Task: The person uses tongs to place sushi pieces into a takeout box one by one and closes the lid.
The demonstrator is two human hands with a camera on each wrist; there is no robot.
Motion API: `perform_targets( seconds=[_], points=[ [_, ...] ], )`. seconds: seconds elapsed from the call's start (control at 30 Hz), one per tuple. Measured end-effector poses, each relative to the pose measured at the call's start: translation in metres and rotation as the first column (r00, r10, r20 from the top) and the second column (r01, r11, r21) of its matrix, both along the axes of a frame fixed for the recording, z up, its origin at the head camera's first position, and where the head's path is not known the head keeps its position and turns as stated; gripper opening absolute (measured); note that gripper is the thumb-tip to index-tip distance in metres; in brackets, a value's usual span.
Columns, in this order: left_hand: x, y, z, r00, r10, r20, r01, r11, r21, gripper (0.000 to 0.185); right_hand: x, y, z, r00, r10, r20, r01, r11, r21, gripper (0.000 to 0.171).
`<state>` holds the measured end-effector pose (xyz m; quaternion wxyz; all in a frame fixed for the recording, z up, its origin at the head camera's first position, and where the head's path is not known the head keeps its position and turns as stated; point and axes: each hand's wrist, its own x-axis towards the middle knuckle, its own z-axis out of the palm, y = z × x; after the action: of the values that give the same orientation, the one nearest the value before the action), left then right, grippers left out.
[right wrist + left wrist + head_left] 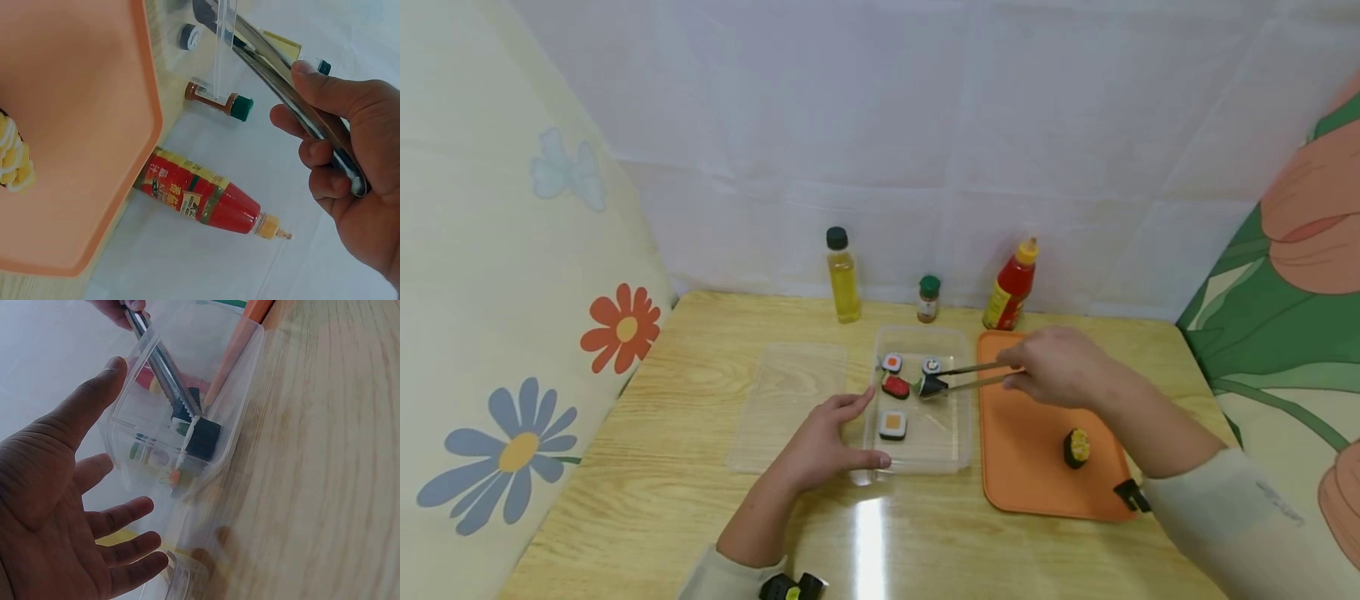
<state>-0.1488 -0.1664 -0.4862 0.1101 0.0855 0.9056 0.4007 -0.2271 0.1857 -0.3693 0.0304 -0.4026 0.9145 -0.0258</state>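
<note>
My right hand (1056, 367) grips metal tongs (278, 87), which reach into a clear plastic container (928, 454). At the tong tips, inside the container, is a dark seaweed-wrapped sushi piece (931, 387). Around it lie a small roll with an orange centre (892, 362), a red-topped sushi (896, 386), a white-faced roll (931, 366) and a larger square roll (892, 425). My left hand (823, 446) is at the container's left side with thumb and fingers spread; whether the fingers press it cannot be told. A yellow-topped sushi (1077, 447) sits on the orange tray (1022, 475).
A clear lid (782, 400) lies left of the container. Along the back stand an oil bottle (845, 287), a green-capped spice jar (928, 300) and a red sauce bottle (1011, 287). White cloth (775, 167) hangs behind the wooden table (700, 358).
</note>
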Motion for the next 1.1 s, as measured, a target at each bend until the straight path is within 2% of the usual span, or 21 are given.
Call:
perform_targets(
  seconds=[0.2,0.43,0.67,0.93,1.1],
  points=[
    [-0.001,0.001,0.0,1.0,-0.002,-0.004,0.002,1.0,-0.004,0.108,0.003,-0.007,0.001,1.0,-0.014,0.006,0.014,0.999,0.048,0.018],
    [-0.001,0.001,0.001,1.0,0.002,-0.004,-0.002,1.0,-0.002,0.108,0.005,-0.011,0.003,0.999,-0.049,0.013,0.048,0.996,0.081,0.025],
    [-0.001,0.001,0.0,1.0,-0.001,-0.008,0.001,1.0,-0.013,0.108,0.005,0.0,0.0,1.0,-0.016,0.0,0.016,1.0,0.005,0.015],
    [-0.001,0.0,-0.001,1.0,-0.003,-0.001,0.003,1.0,-0.002,0.108,0.007,0.02,0.0,1.0,-0.022,0.013,0.023,0.997,-0.078,0.017],
    [-0.001,0.0,-0.001,1.0,-0.006,-0.003,0.006,1.0,-0.005,0.108,0.011,0.031,0.0,0.999,-0.037,0.015,0.039,0.994,-0.105,0.028]
  ],
)
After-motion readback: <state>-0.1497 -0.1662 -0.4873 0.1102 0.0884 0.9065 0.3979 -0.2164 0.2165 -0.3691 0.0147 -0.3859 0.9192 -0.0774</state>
